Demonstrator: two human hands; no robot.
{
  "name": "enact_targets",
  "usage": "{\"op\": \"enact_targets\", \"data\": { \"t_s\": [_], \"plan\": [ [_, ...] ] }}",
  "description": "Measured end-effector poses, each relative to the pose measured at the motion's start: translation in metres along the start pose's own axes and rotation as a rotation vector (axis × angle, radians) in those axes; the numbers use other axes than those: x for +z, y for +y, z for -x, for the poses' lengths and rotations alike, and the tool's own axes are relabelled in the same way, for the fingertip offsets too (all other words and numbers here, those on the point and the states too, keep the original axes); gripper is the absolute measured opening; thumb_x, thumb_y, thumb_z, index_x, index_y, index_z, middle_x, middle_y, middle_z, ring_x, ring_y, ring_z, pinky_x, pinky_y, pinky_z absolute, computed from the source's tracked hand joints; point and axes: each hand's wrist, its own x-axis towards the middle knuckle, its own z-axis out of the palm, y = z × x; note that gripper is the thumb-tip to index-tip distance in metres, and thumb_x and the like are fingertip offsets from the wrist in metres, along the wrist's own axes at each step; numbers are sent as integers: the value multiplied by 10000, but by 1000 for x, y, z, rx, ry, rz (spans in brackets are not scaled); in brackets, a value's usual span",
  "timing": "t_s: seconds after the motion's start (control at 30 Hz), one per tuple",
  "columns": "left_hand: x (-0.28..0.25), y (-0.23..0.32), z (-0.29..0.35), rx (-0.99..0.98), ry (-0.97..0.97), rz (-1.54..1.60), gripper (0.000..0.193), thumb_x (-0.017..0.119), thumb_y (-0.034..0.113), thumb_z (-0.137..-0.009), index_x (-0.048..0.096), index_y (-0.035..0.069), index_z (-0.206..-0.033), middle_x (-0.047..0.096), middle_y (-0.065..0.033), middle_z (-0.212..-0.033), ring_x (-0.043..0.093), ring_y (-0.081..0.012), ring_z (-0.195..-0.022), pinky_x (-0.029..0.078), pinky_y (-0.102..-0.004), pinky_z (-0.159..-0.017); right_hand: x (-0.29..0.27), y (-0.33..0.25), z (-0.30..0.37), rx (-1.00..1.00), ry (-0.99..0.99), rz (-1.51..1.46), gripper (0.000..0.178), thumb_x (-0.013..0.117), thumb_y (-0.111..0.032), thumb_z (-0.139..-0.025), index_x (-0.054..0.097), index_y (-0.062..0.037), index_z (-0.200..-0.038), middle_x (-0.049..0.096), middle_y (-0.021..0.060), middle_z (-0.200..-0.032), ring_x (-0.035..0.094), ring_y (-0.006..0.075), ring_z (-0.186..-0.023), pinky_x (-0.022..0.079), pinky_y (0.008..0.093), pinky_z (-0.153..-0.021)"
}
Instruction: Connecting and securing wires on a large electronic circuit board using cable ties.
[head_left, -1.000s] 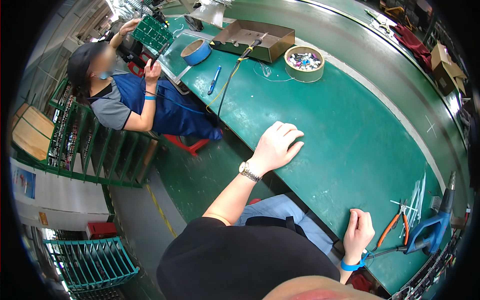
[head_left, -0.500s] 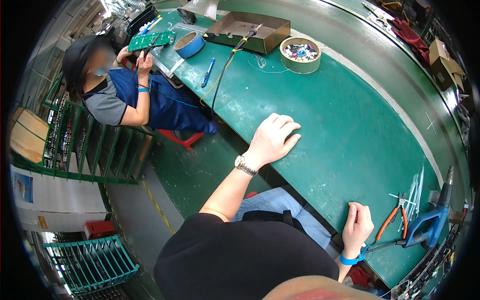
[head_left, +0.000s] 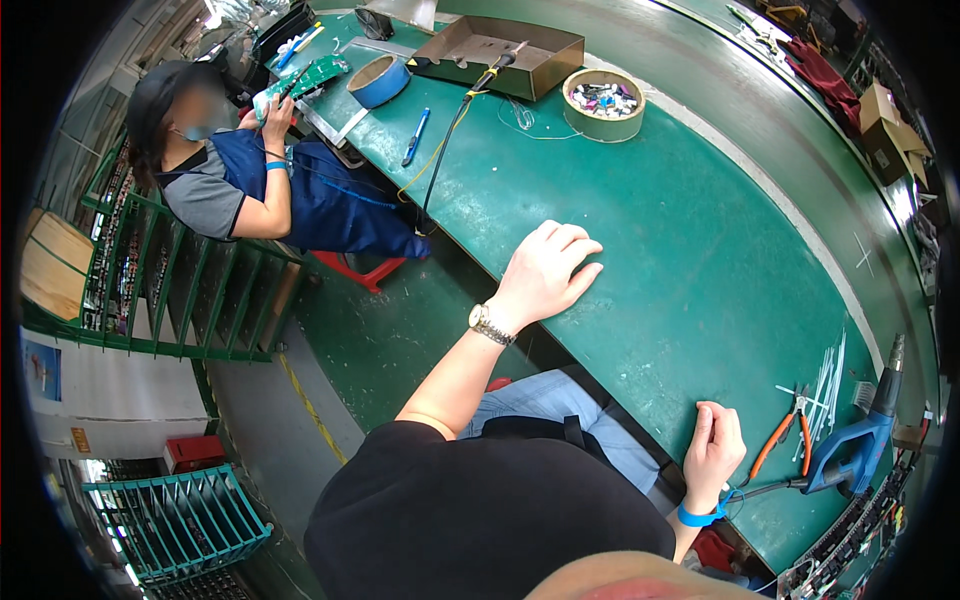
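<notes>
Here, long green bench top: centre to right of frame.
Left hand: palm down on it, fingers loosely spread.
Right hand: fingers curled; whether fully closed, cannot tell.
Orange-handled metal pliers: lower right, near right hand.

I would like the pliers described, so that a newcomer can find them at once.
On the green table, look beside the person's right hand. The pliers lie there, between this hand and the blue heat gun. Their two orange handles set them apart from the gun and the nearby white strips.
</notes>
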Motion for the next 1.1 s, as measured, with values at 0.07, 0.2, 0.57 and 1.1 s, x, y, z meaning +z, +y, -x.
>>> {"op": "enact_targets", "data": {
  "t_s": [0.07,0.2,0.57,1.1],
  "plan": [
    [0,0,0,-1,-2,0,207,772,172,-834,693,89,-1007,648,-64,-1005,612,-264,-924,540,-383,-831,0,0,0,4,-4,5,143,629,-119,-1015,702,-27,-934,593,83,-762,503,182,-578,390,322,-535],
    [1,2,1,1,2,12,202,771,169,-833,695,89,-1001,650,-64,-1001,616,-268,-919,541,-384,-830,-3,-3,2,24,-14,12,134,628,-105,-1009,697,-24,-928,595,86,-763,513,192,-584,395,326,-539],
    [2,-1,-2,-21,-17,16,206,793,137,-818,724,91,-1006,685,-66,-1011,639,-281,-931,537,-389,-818,-1,-3,-4,11,19,-21,94,668,-90,-973,693,-23,-911,580,98,-735,527,214,-584,403,332,-546],
    [0,2,-1,-41,-32,18,209,796,130,-820,731,93,-1016,674,-63,-1019,629,-278,-952,530,-386,-825,-4,-6,-5,18,-4,4,41,705,-94,-939,700,-63,-912,577,89,-721,546,245,-571,418,347,-531]
  ]
}}
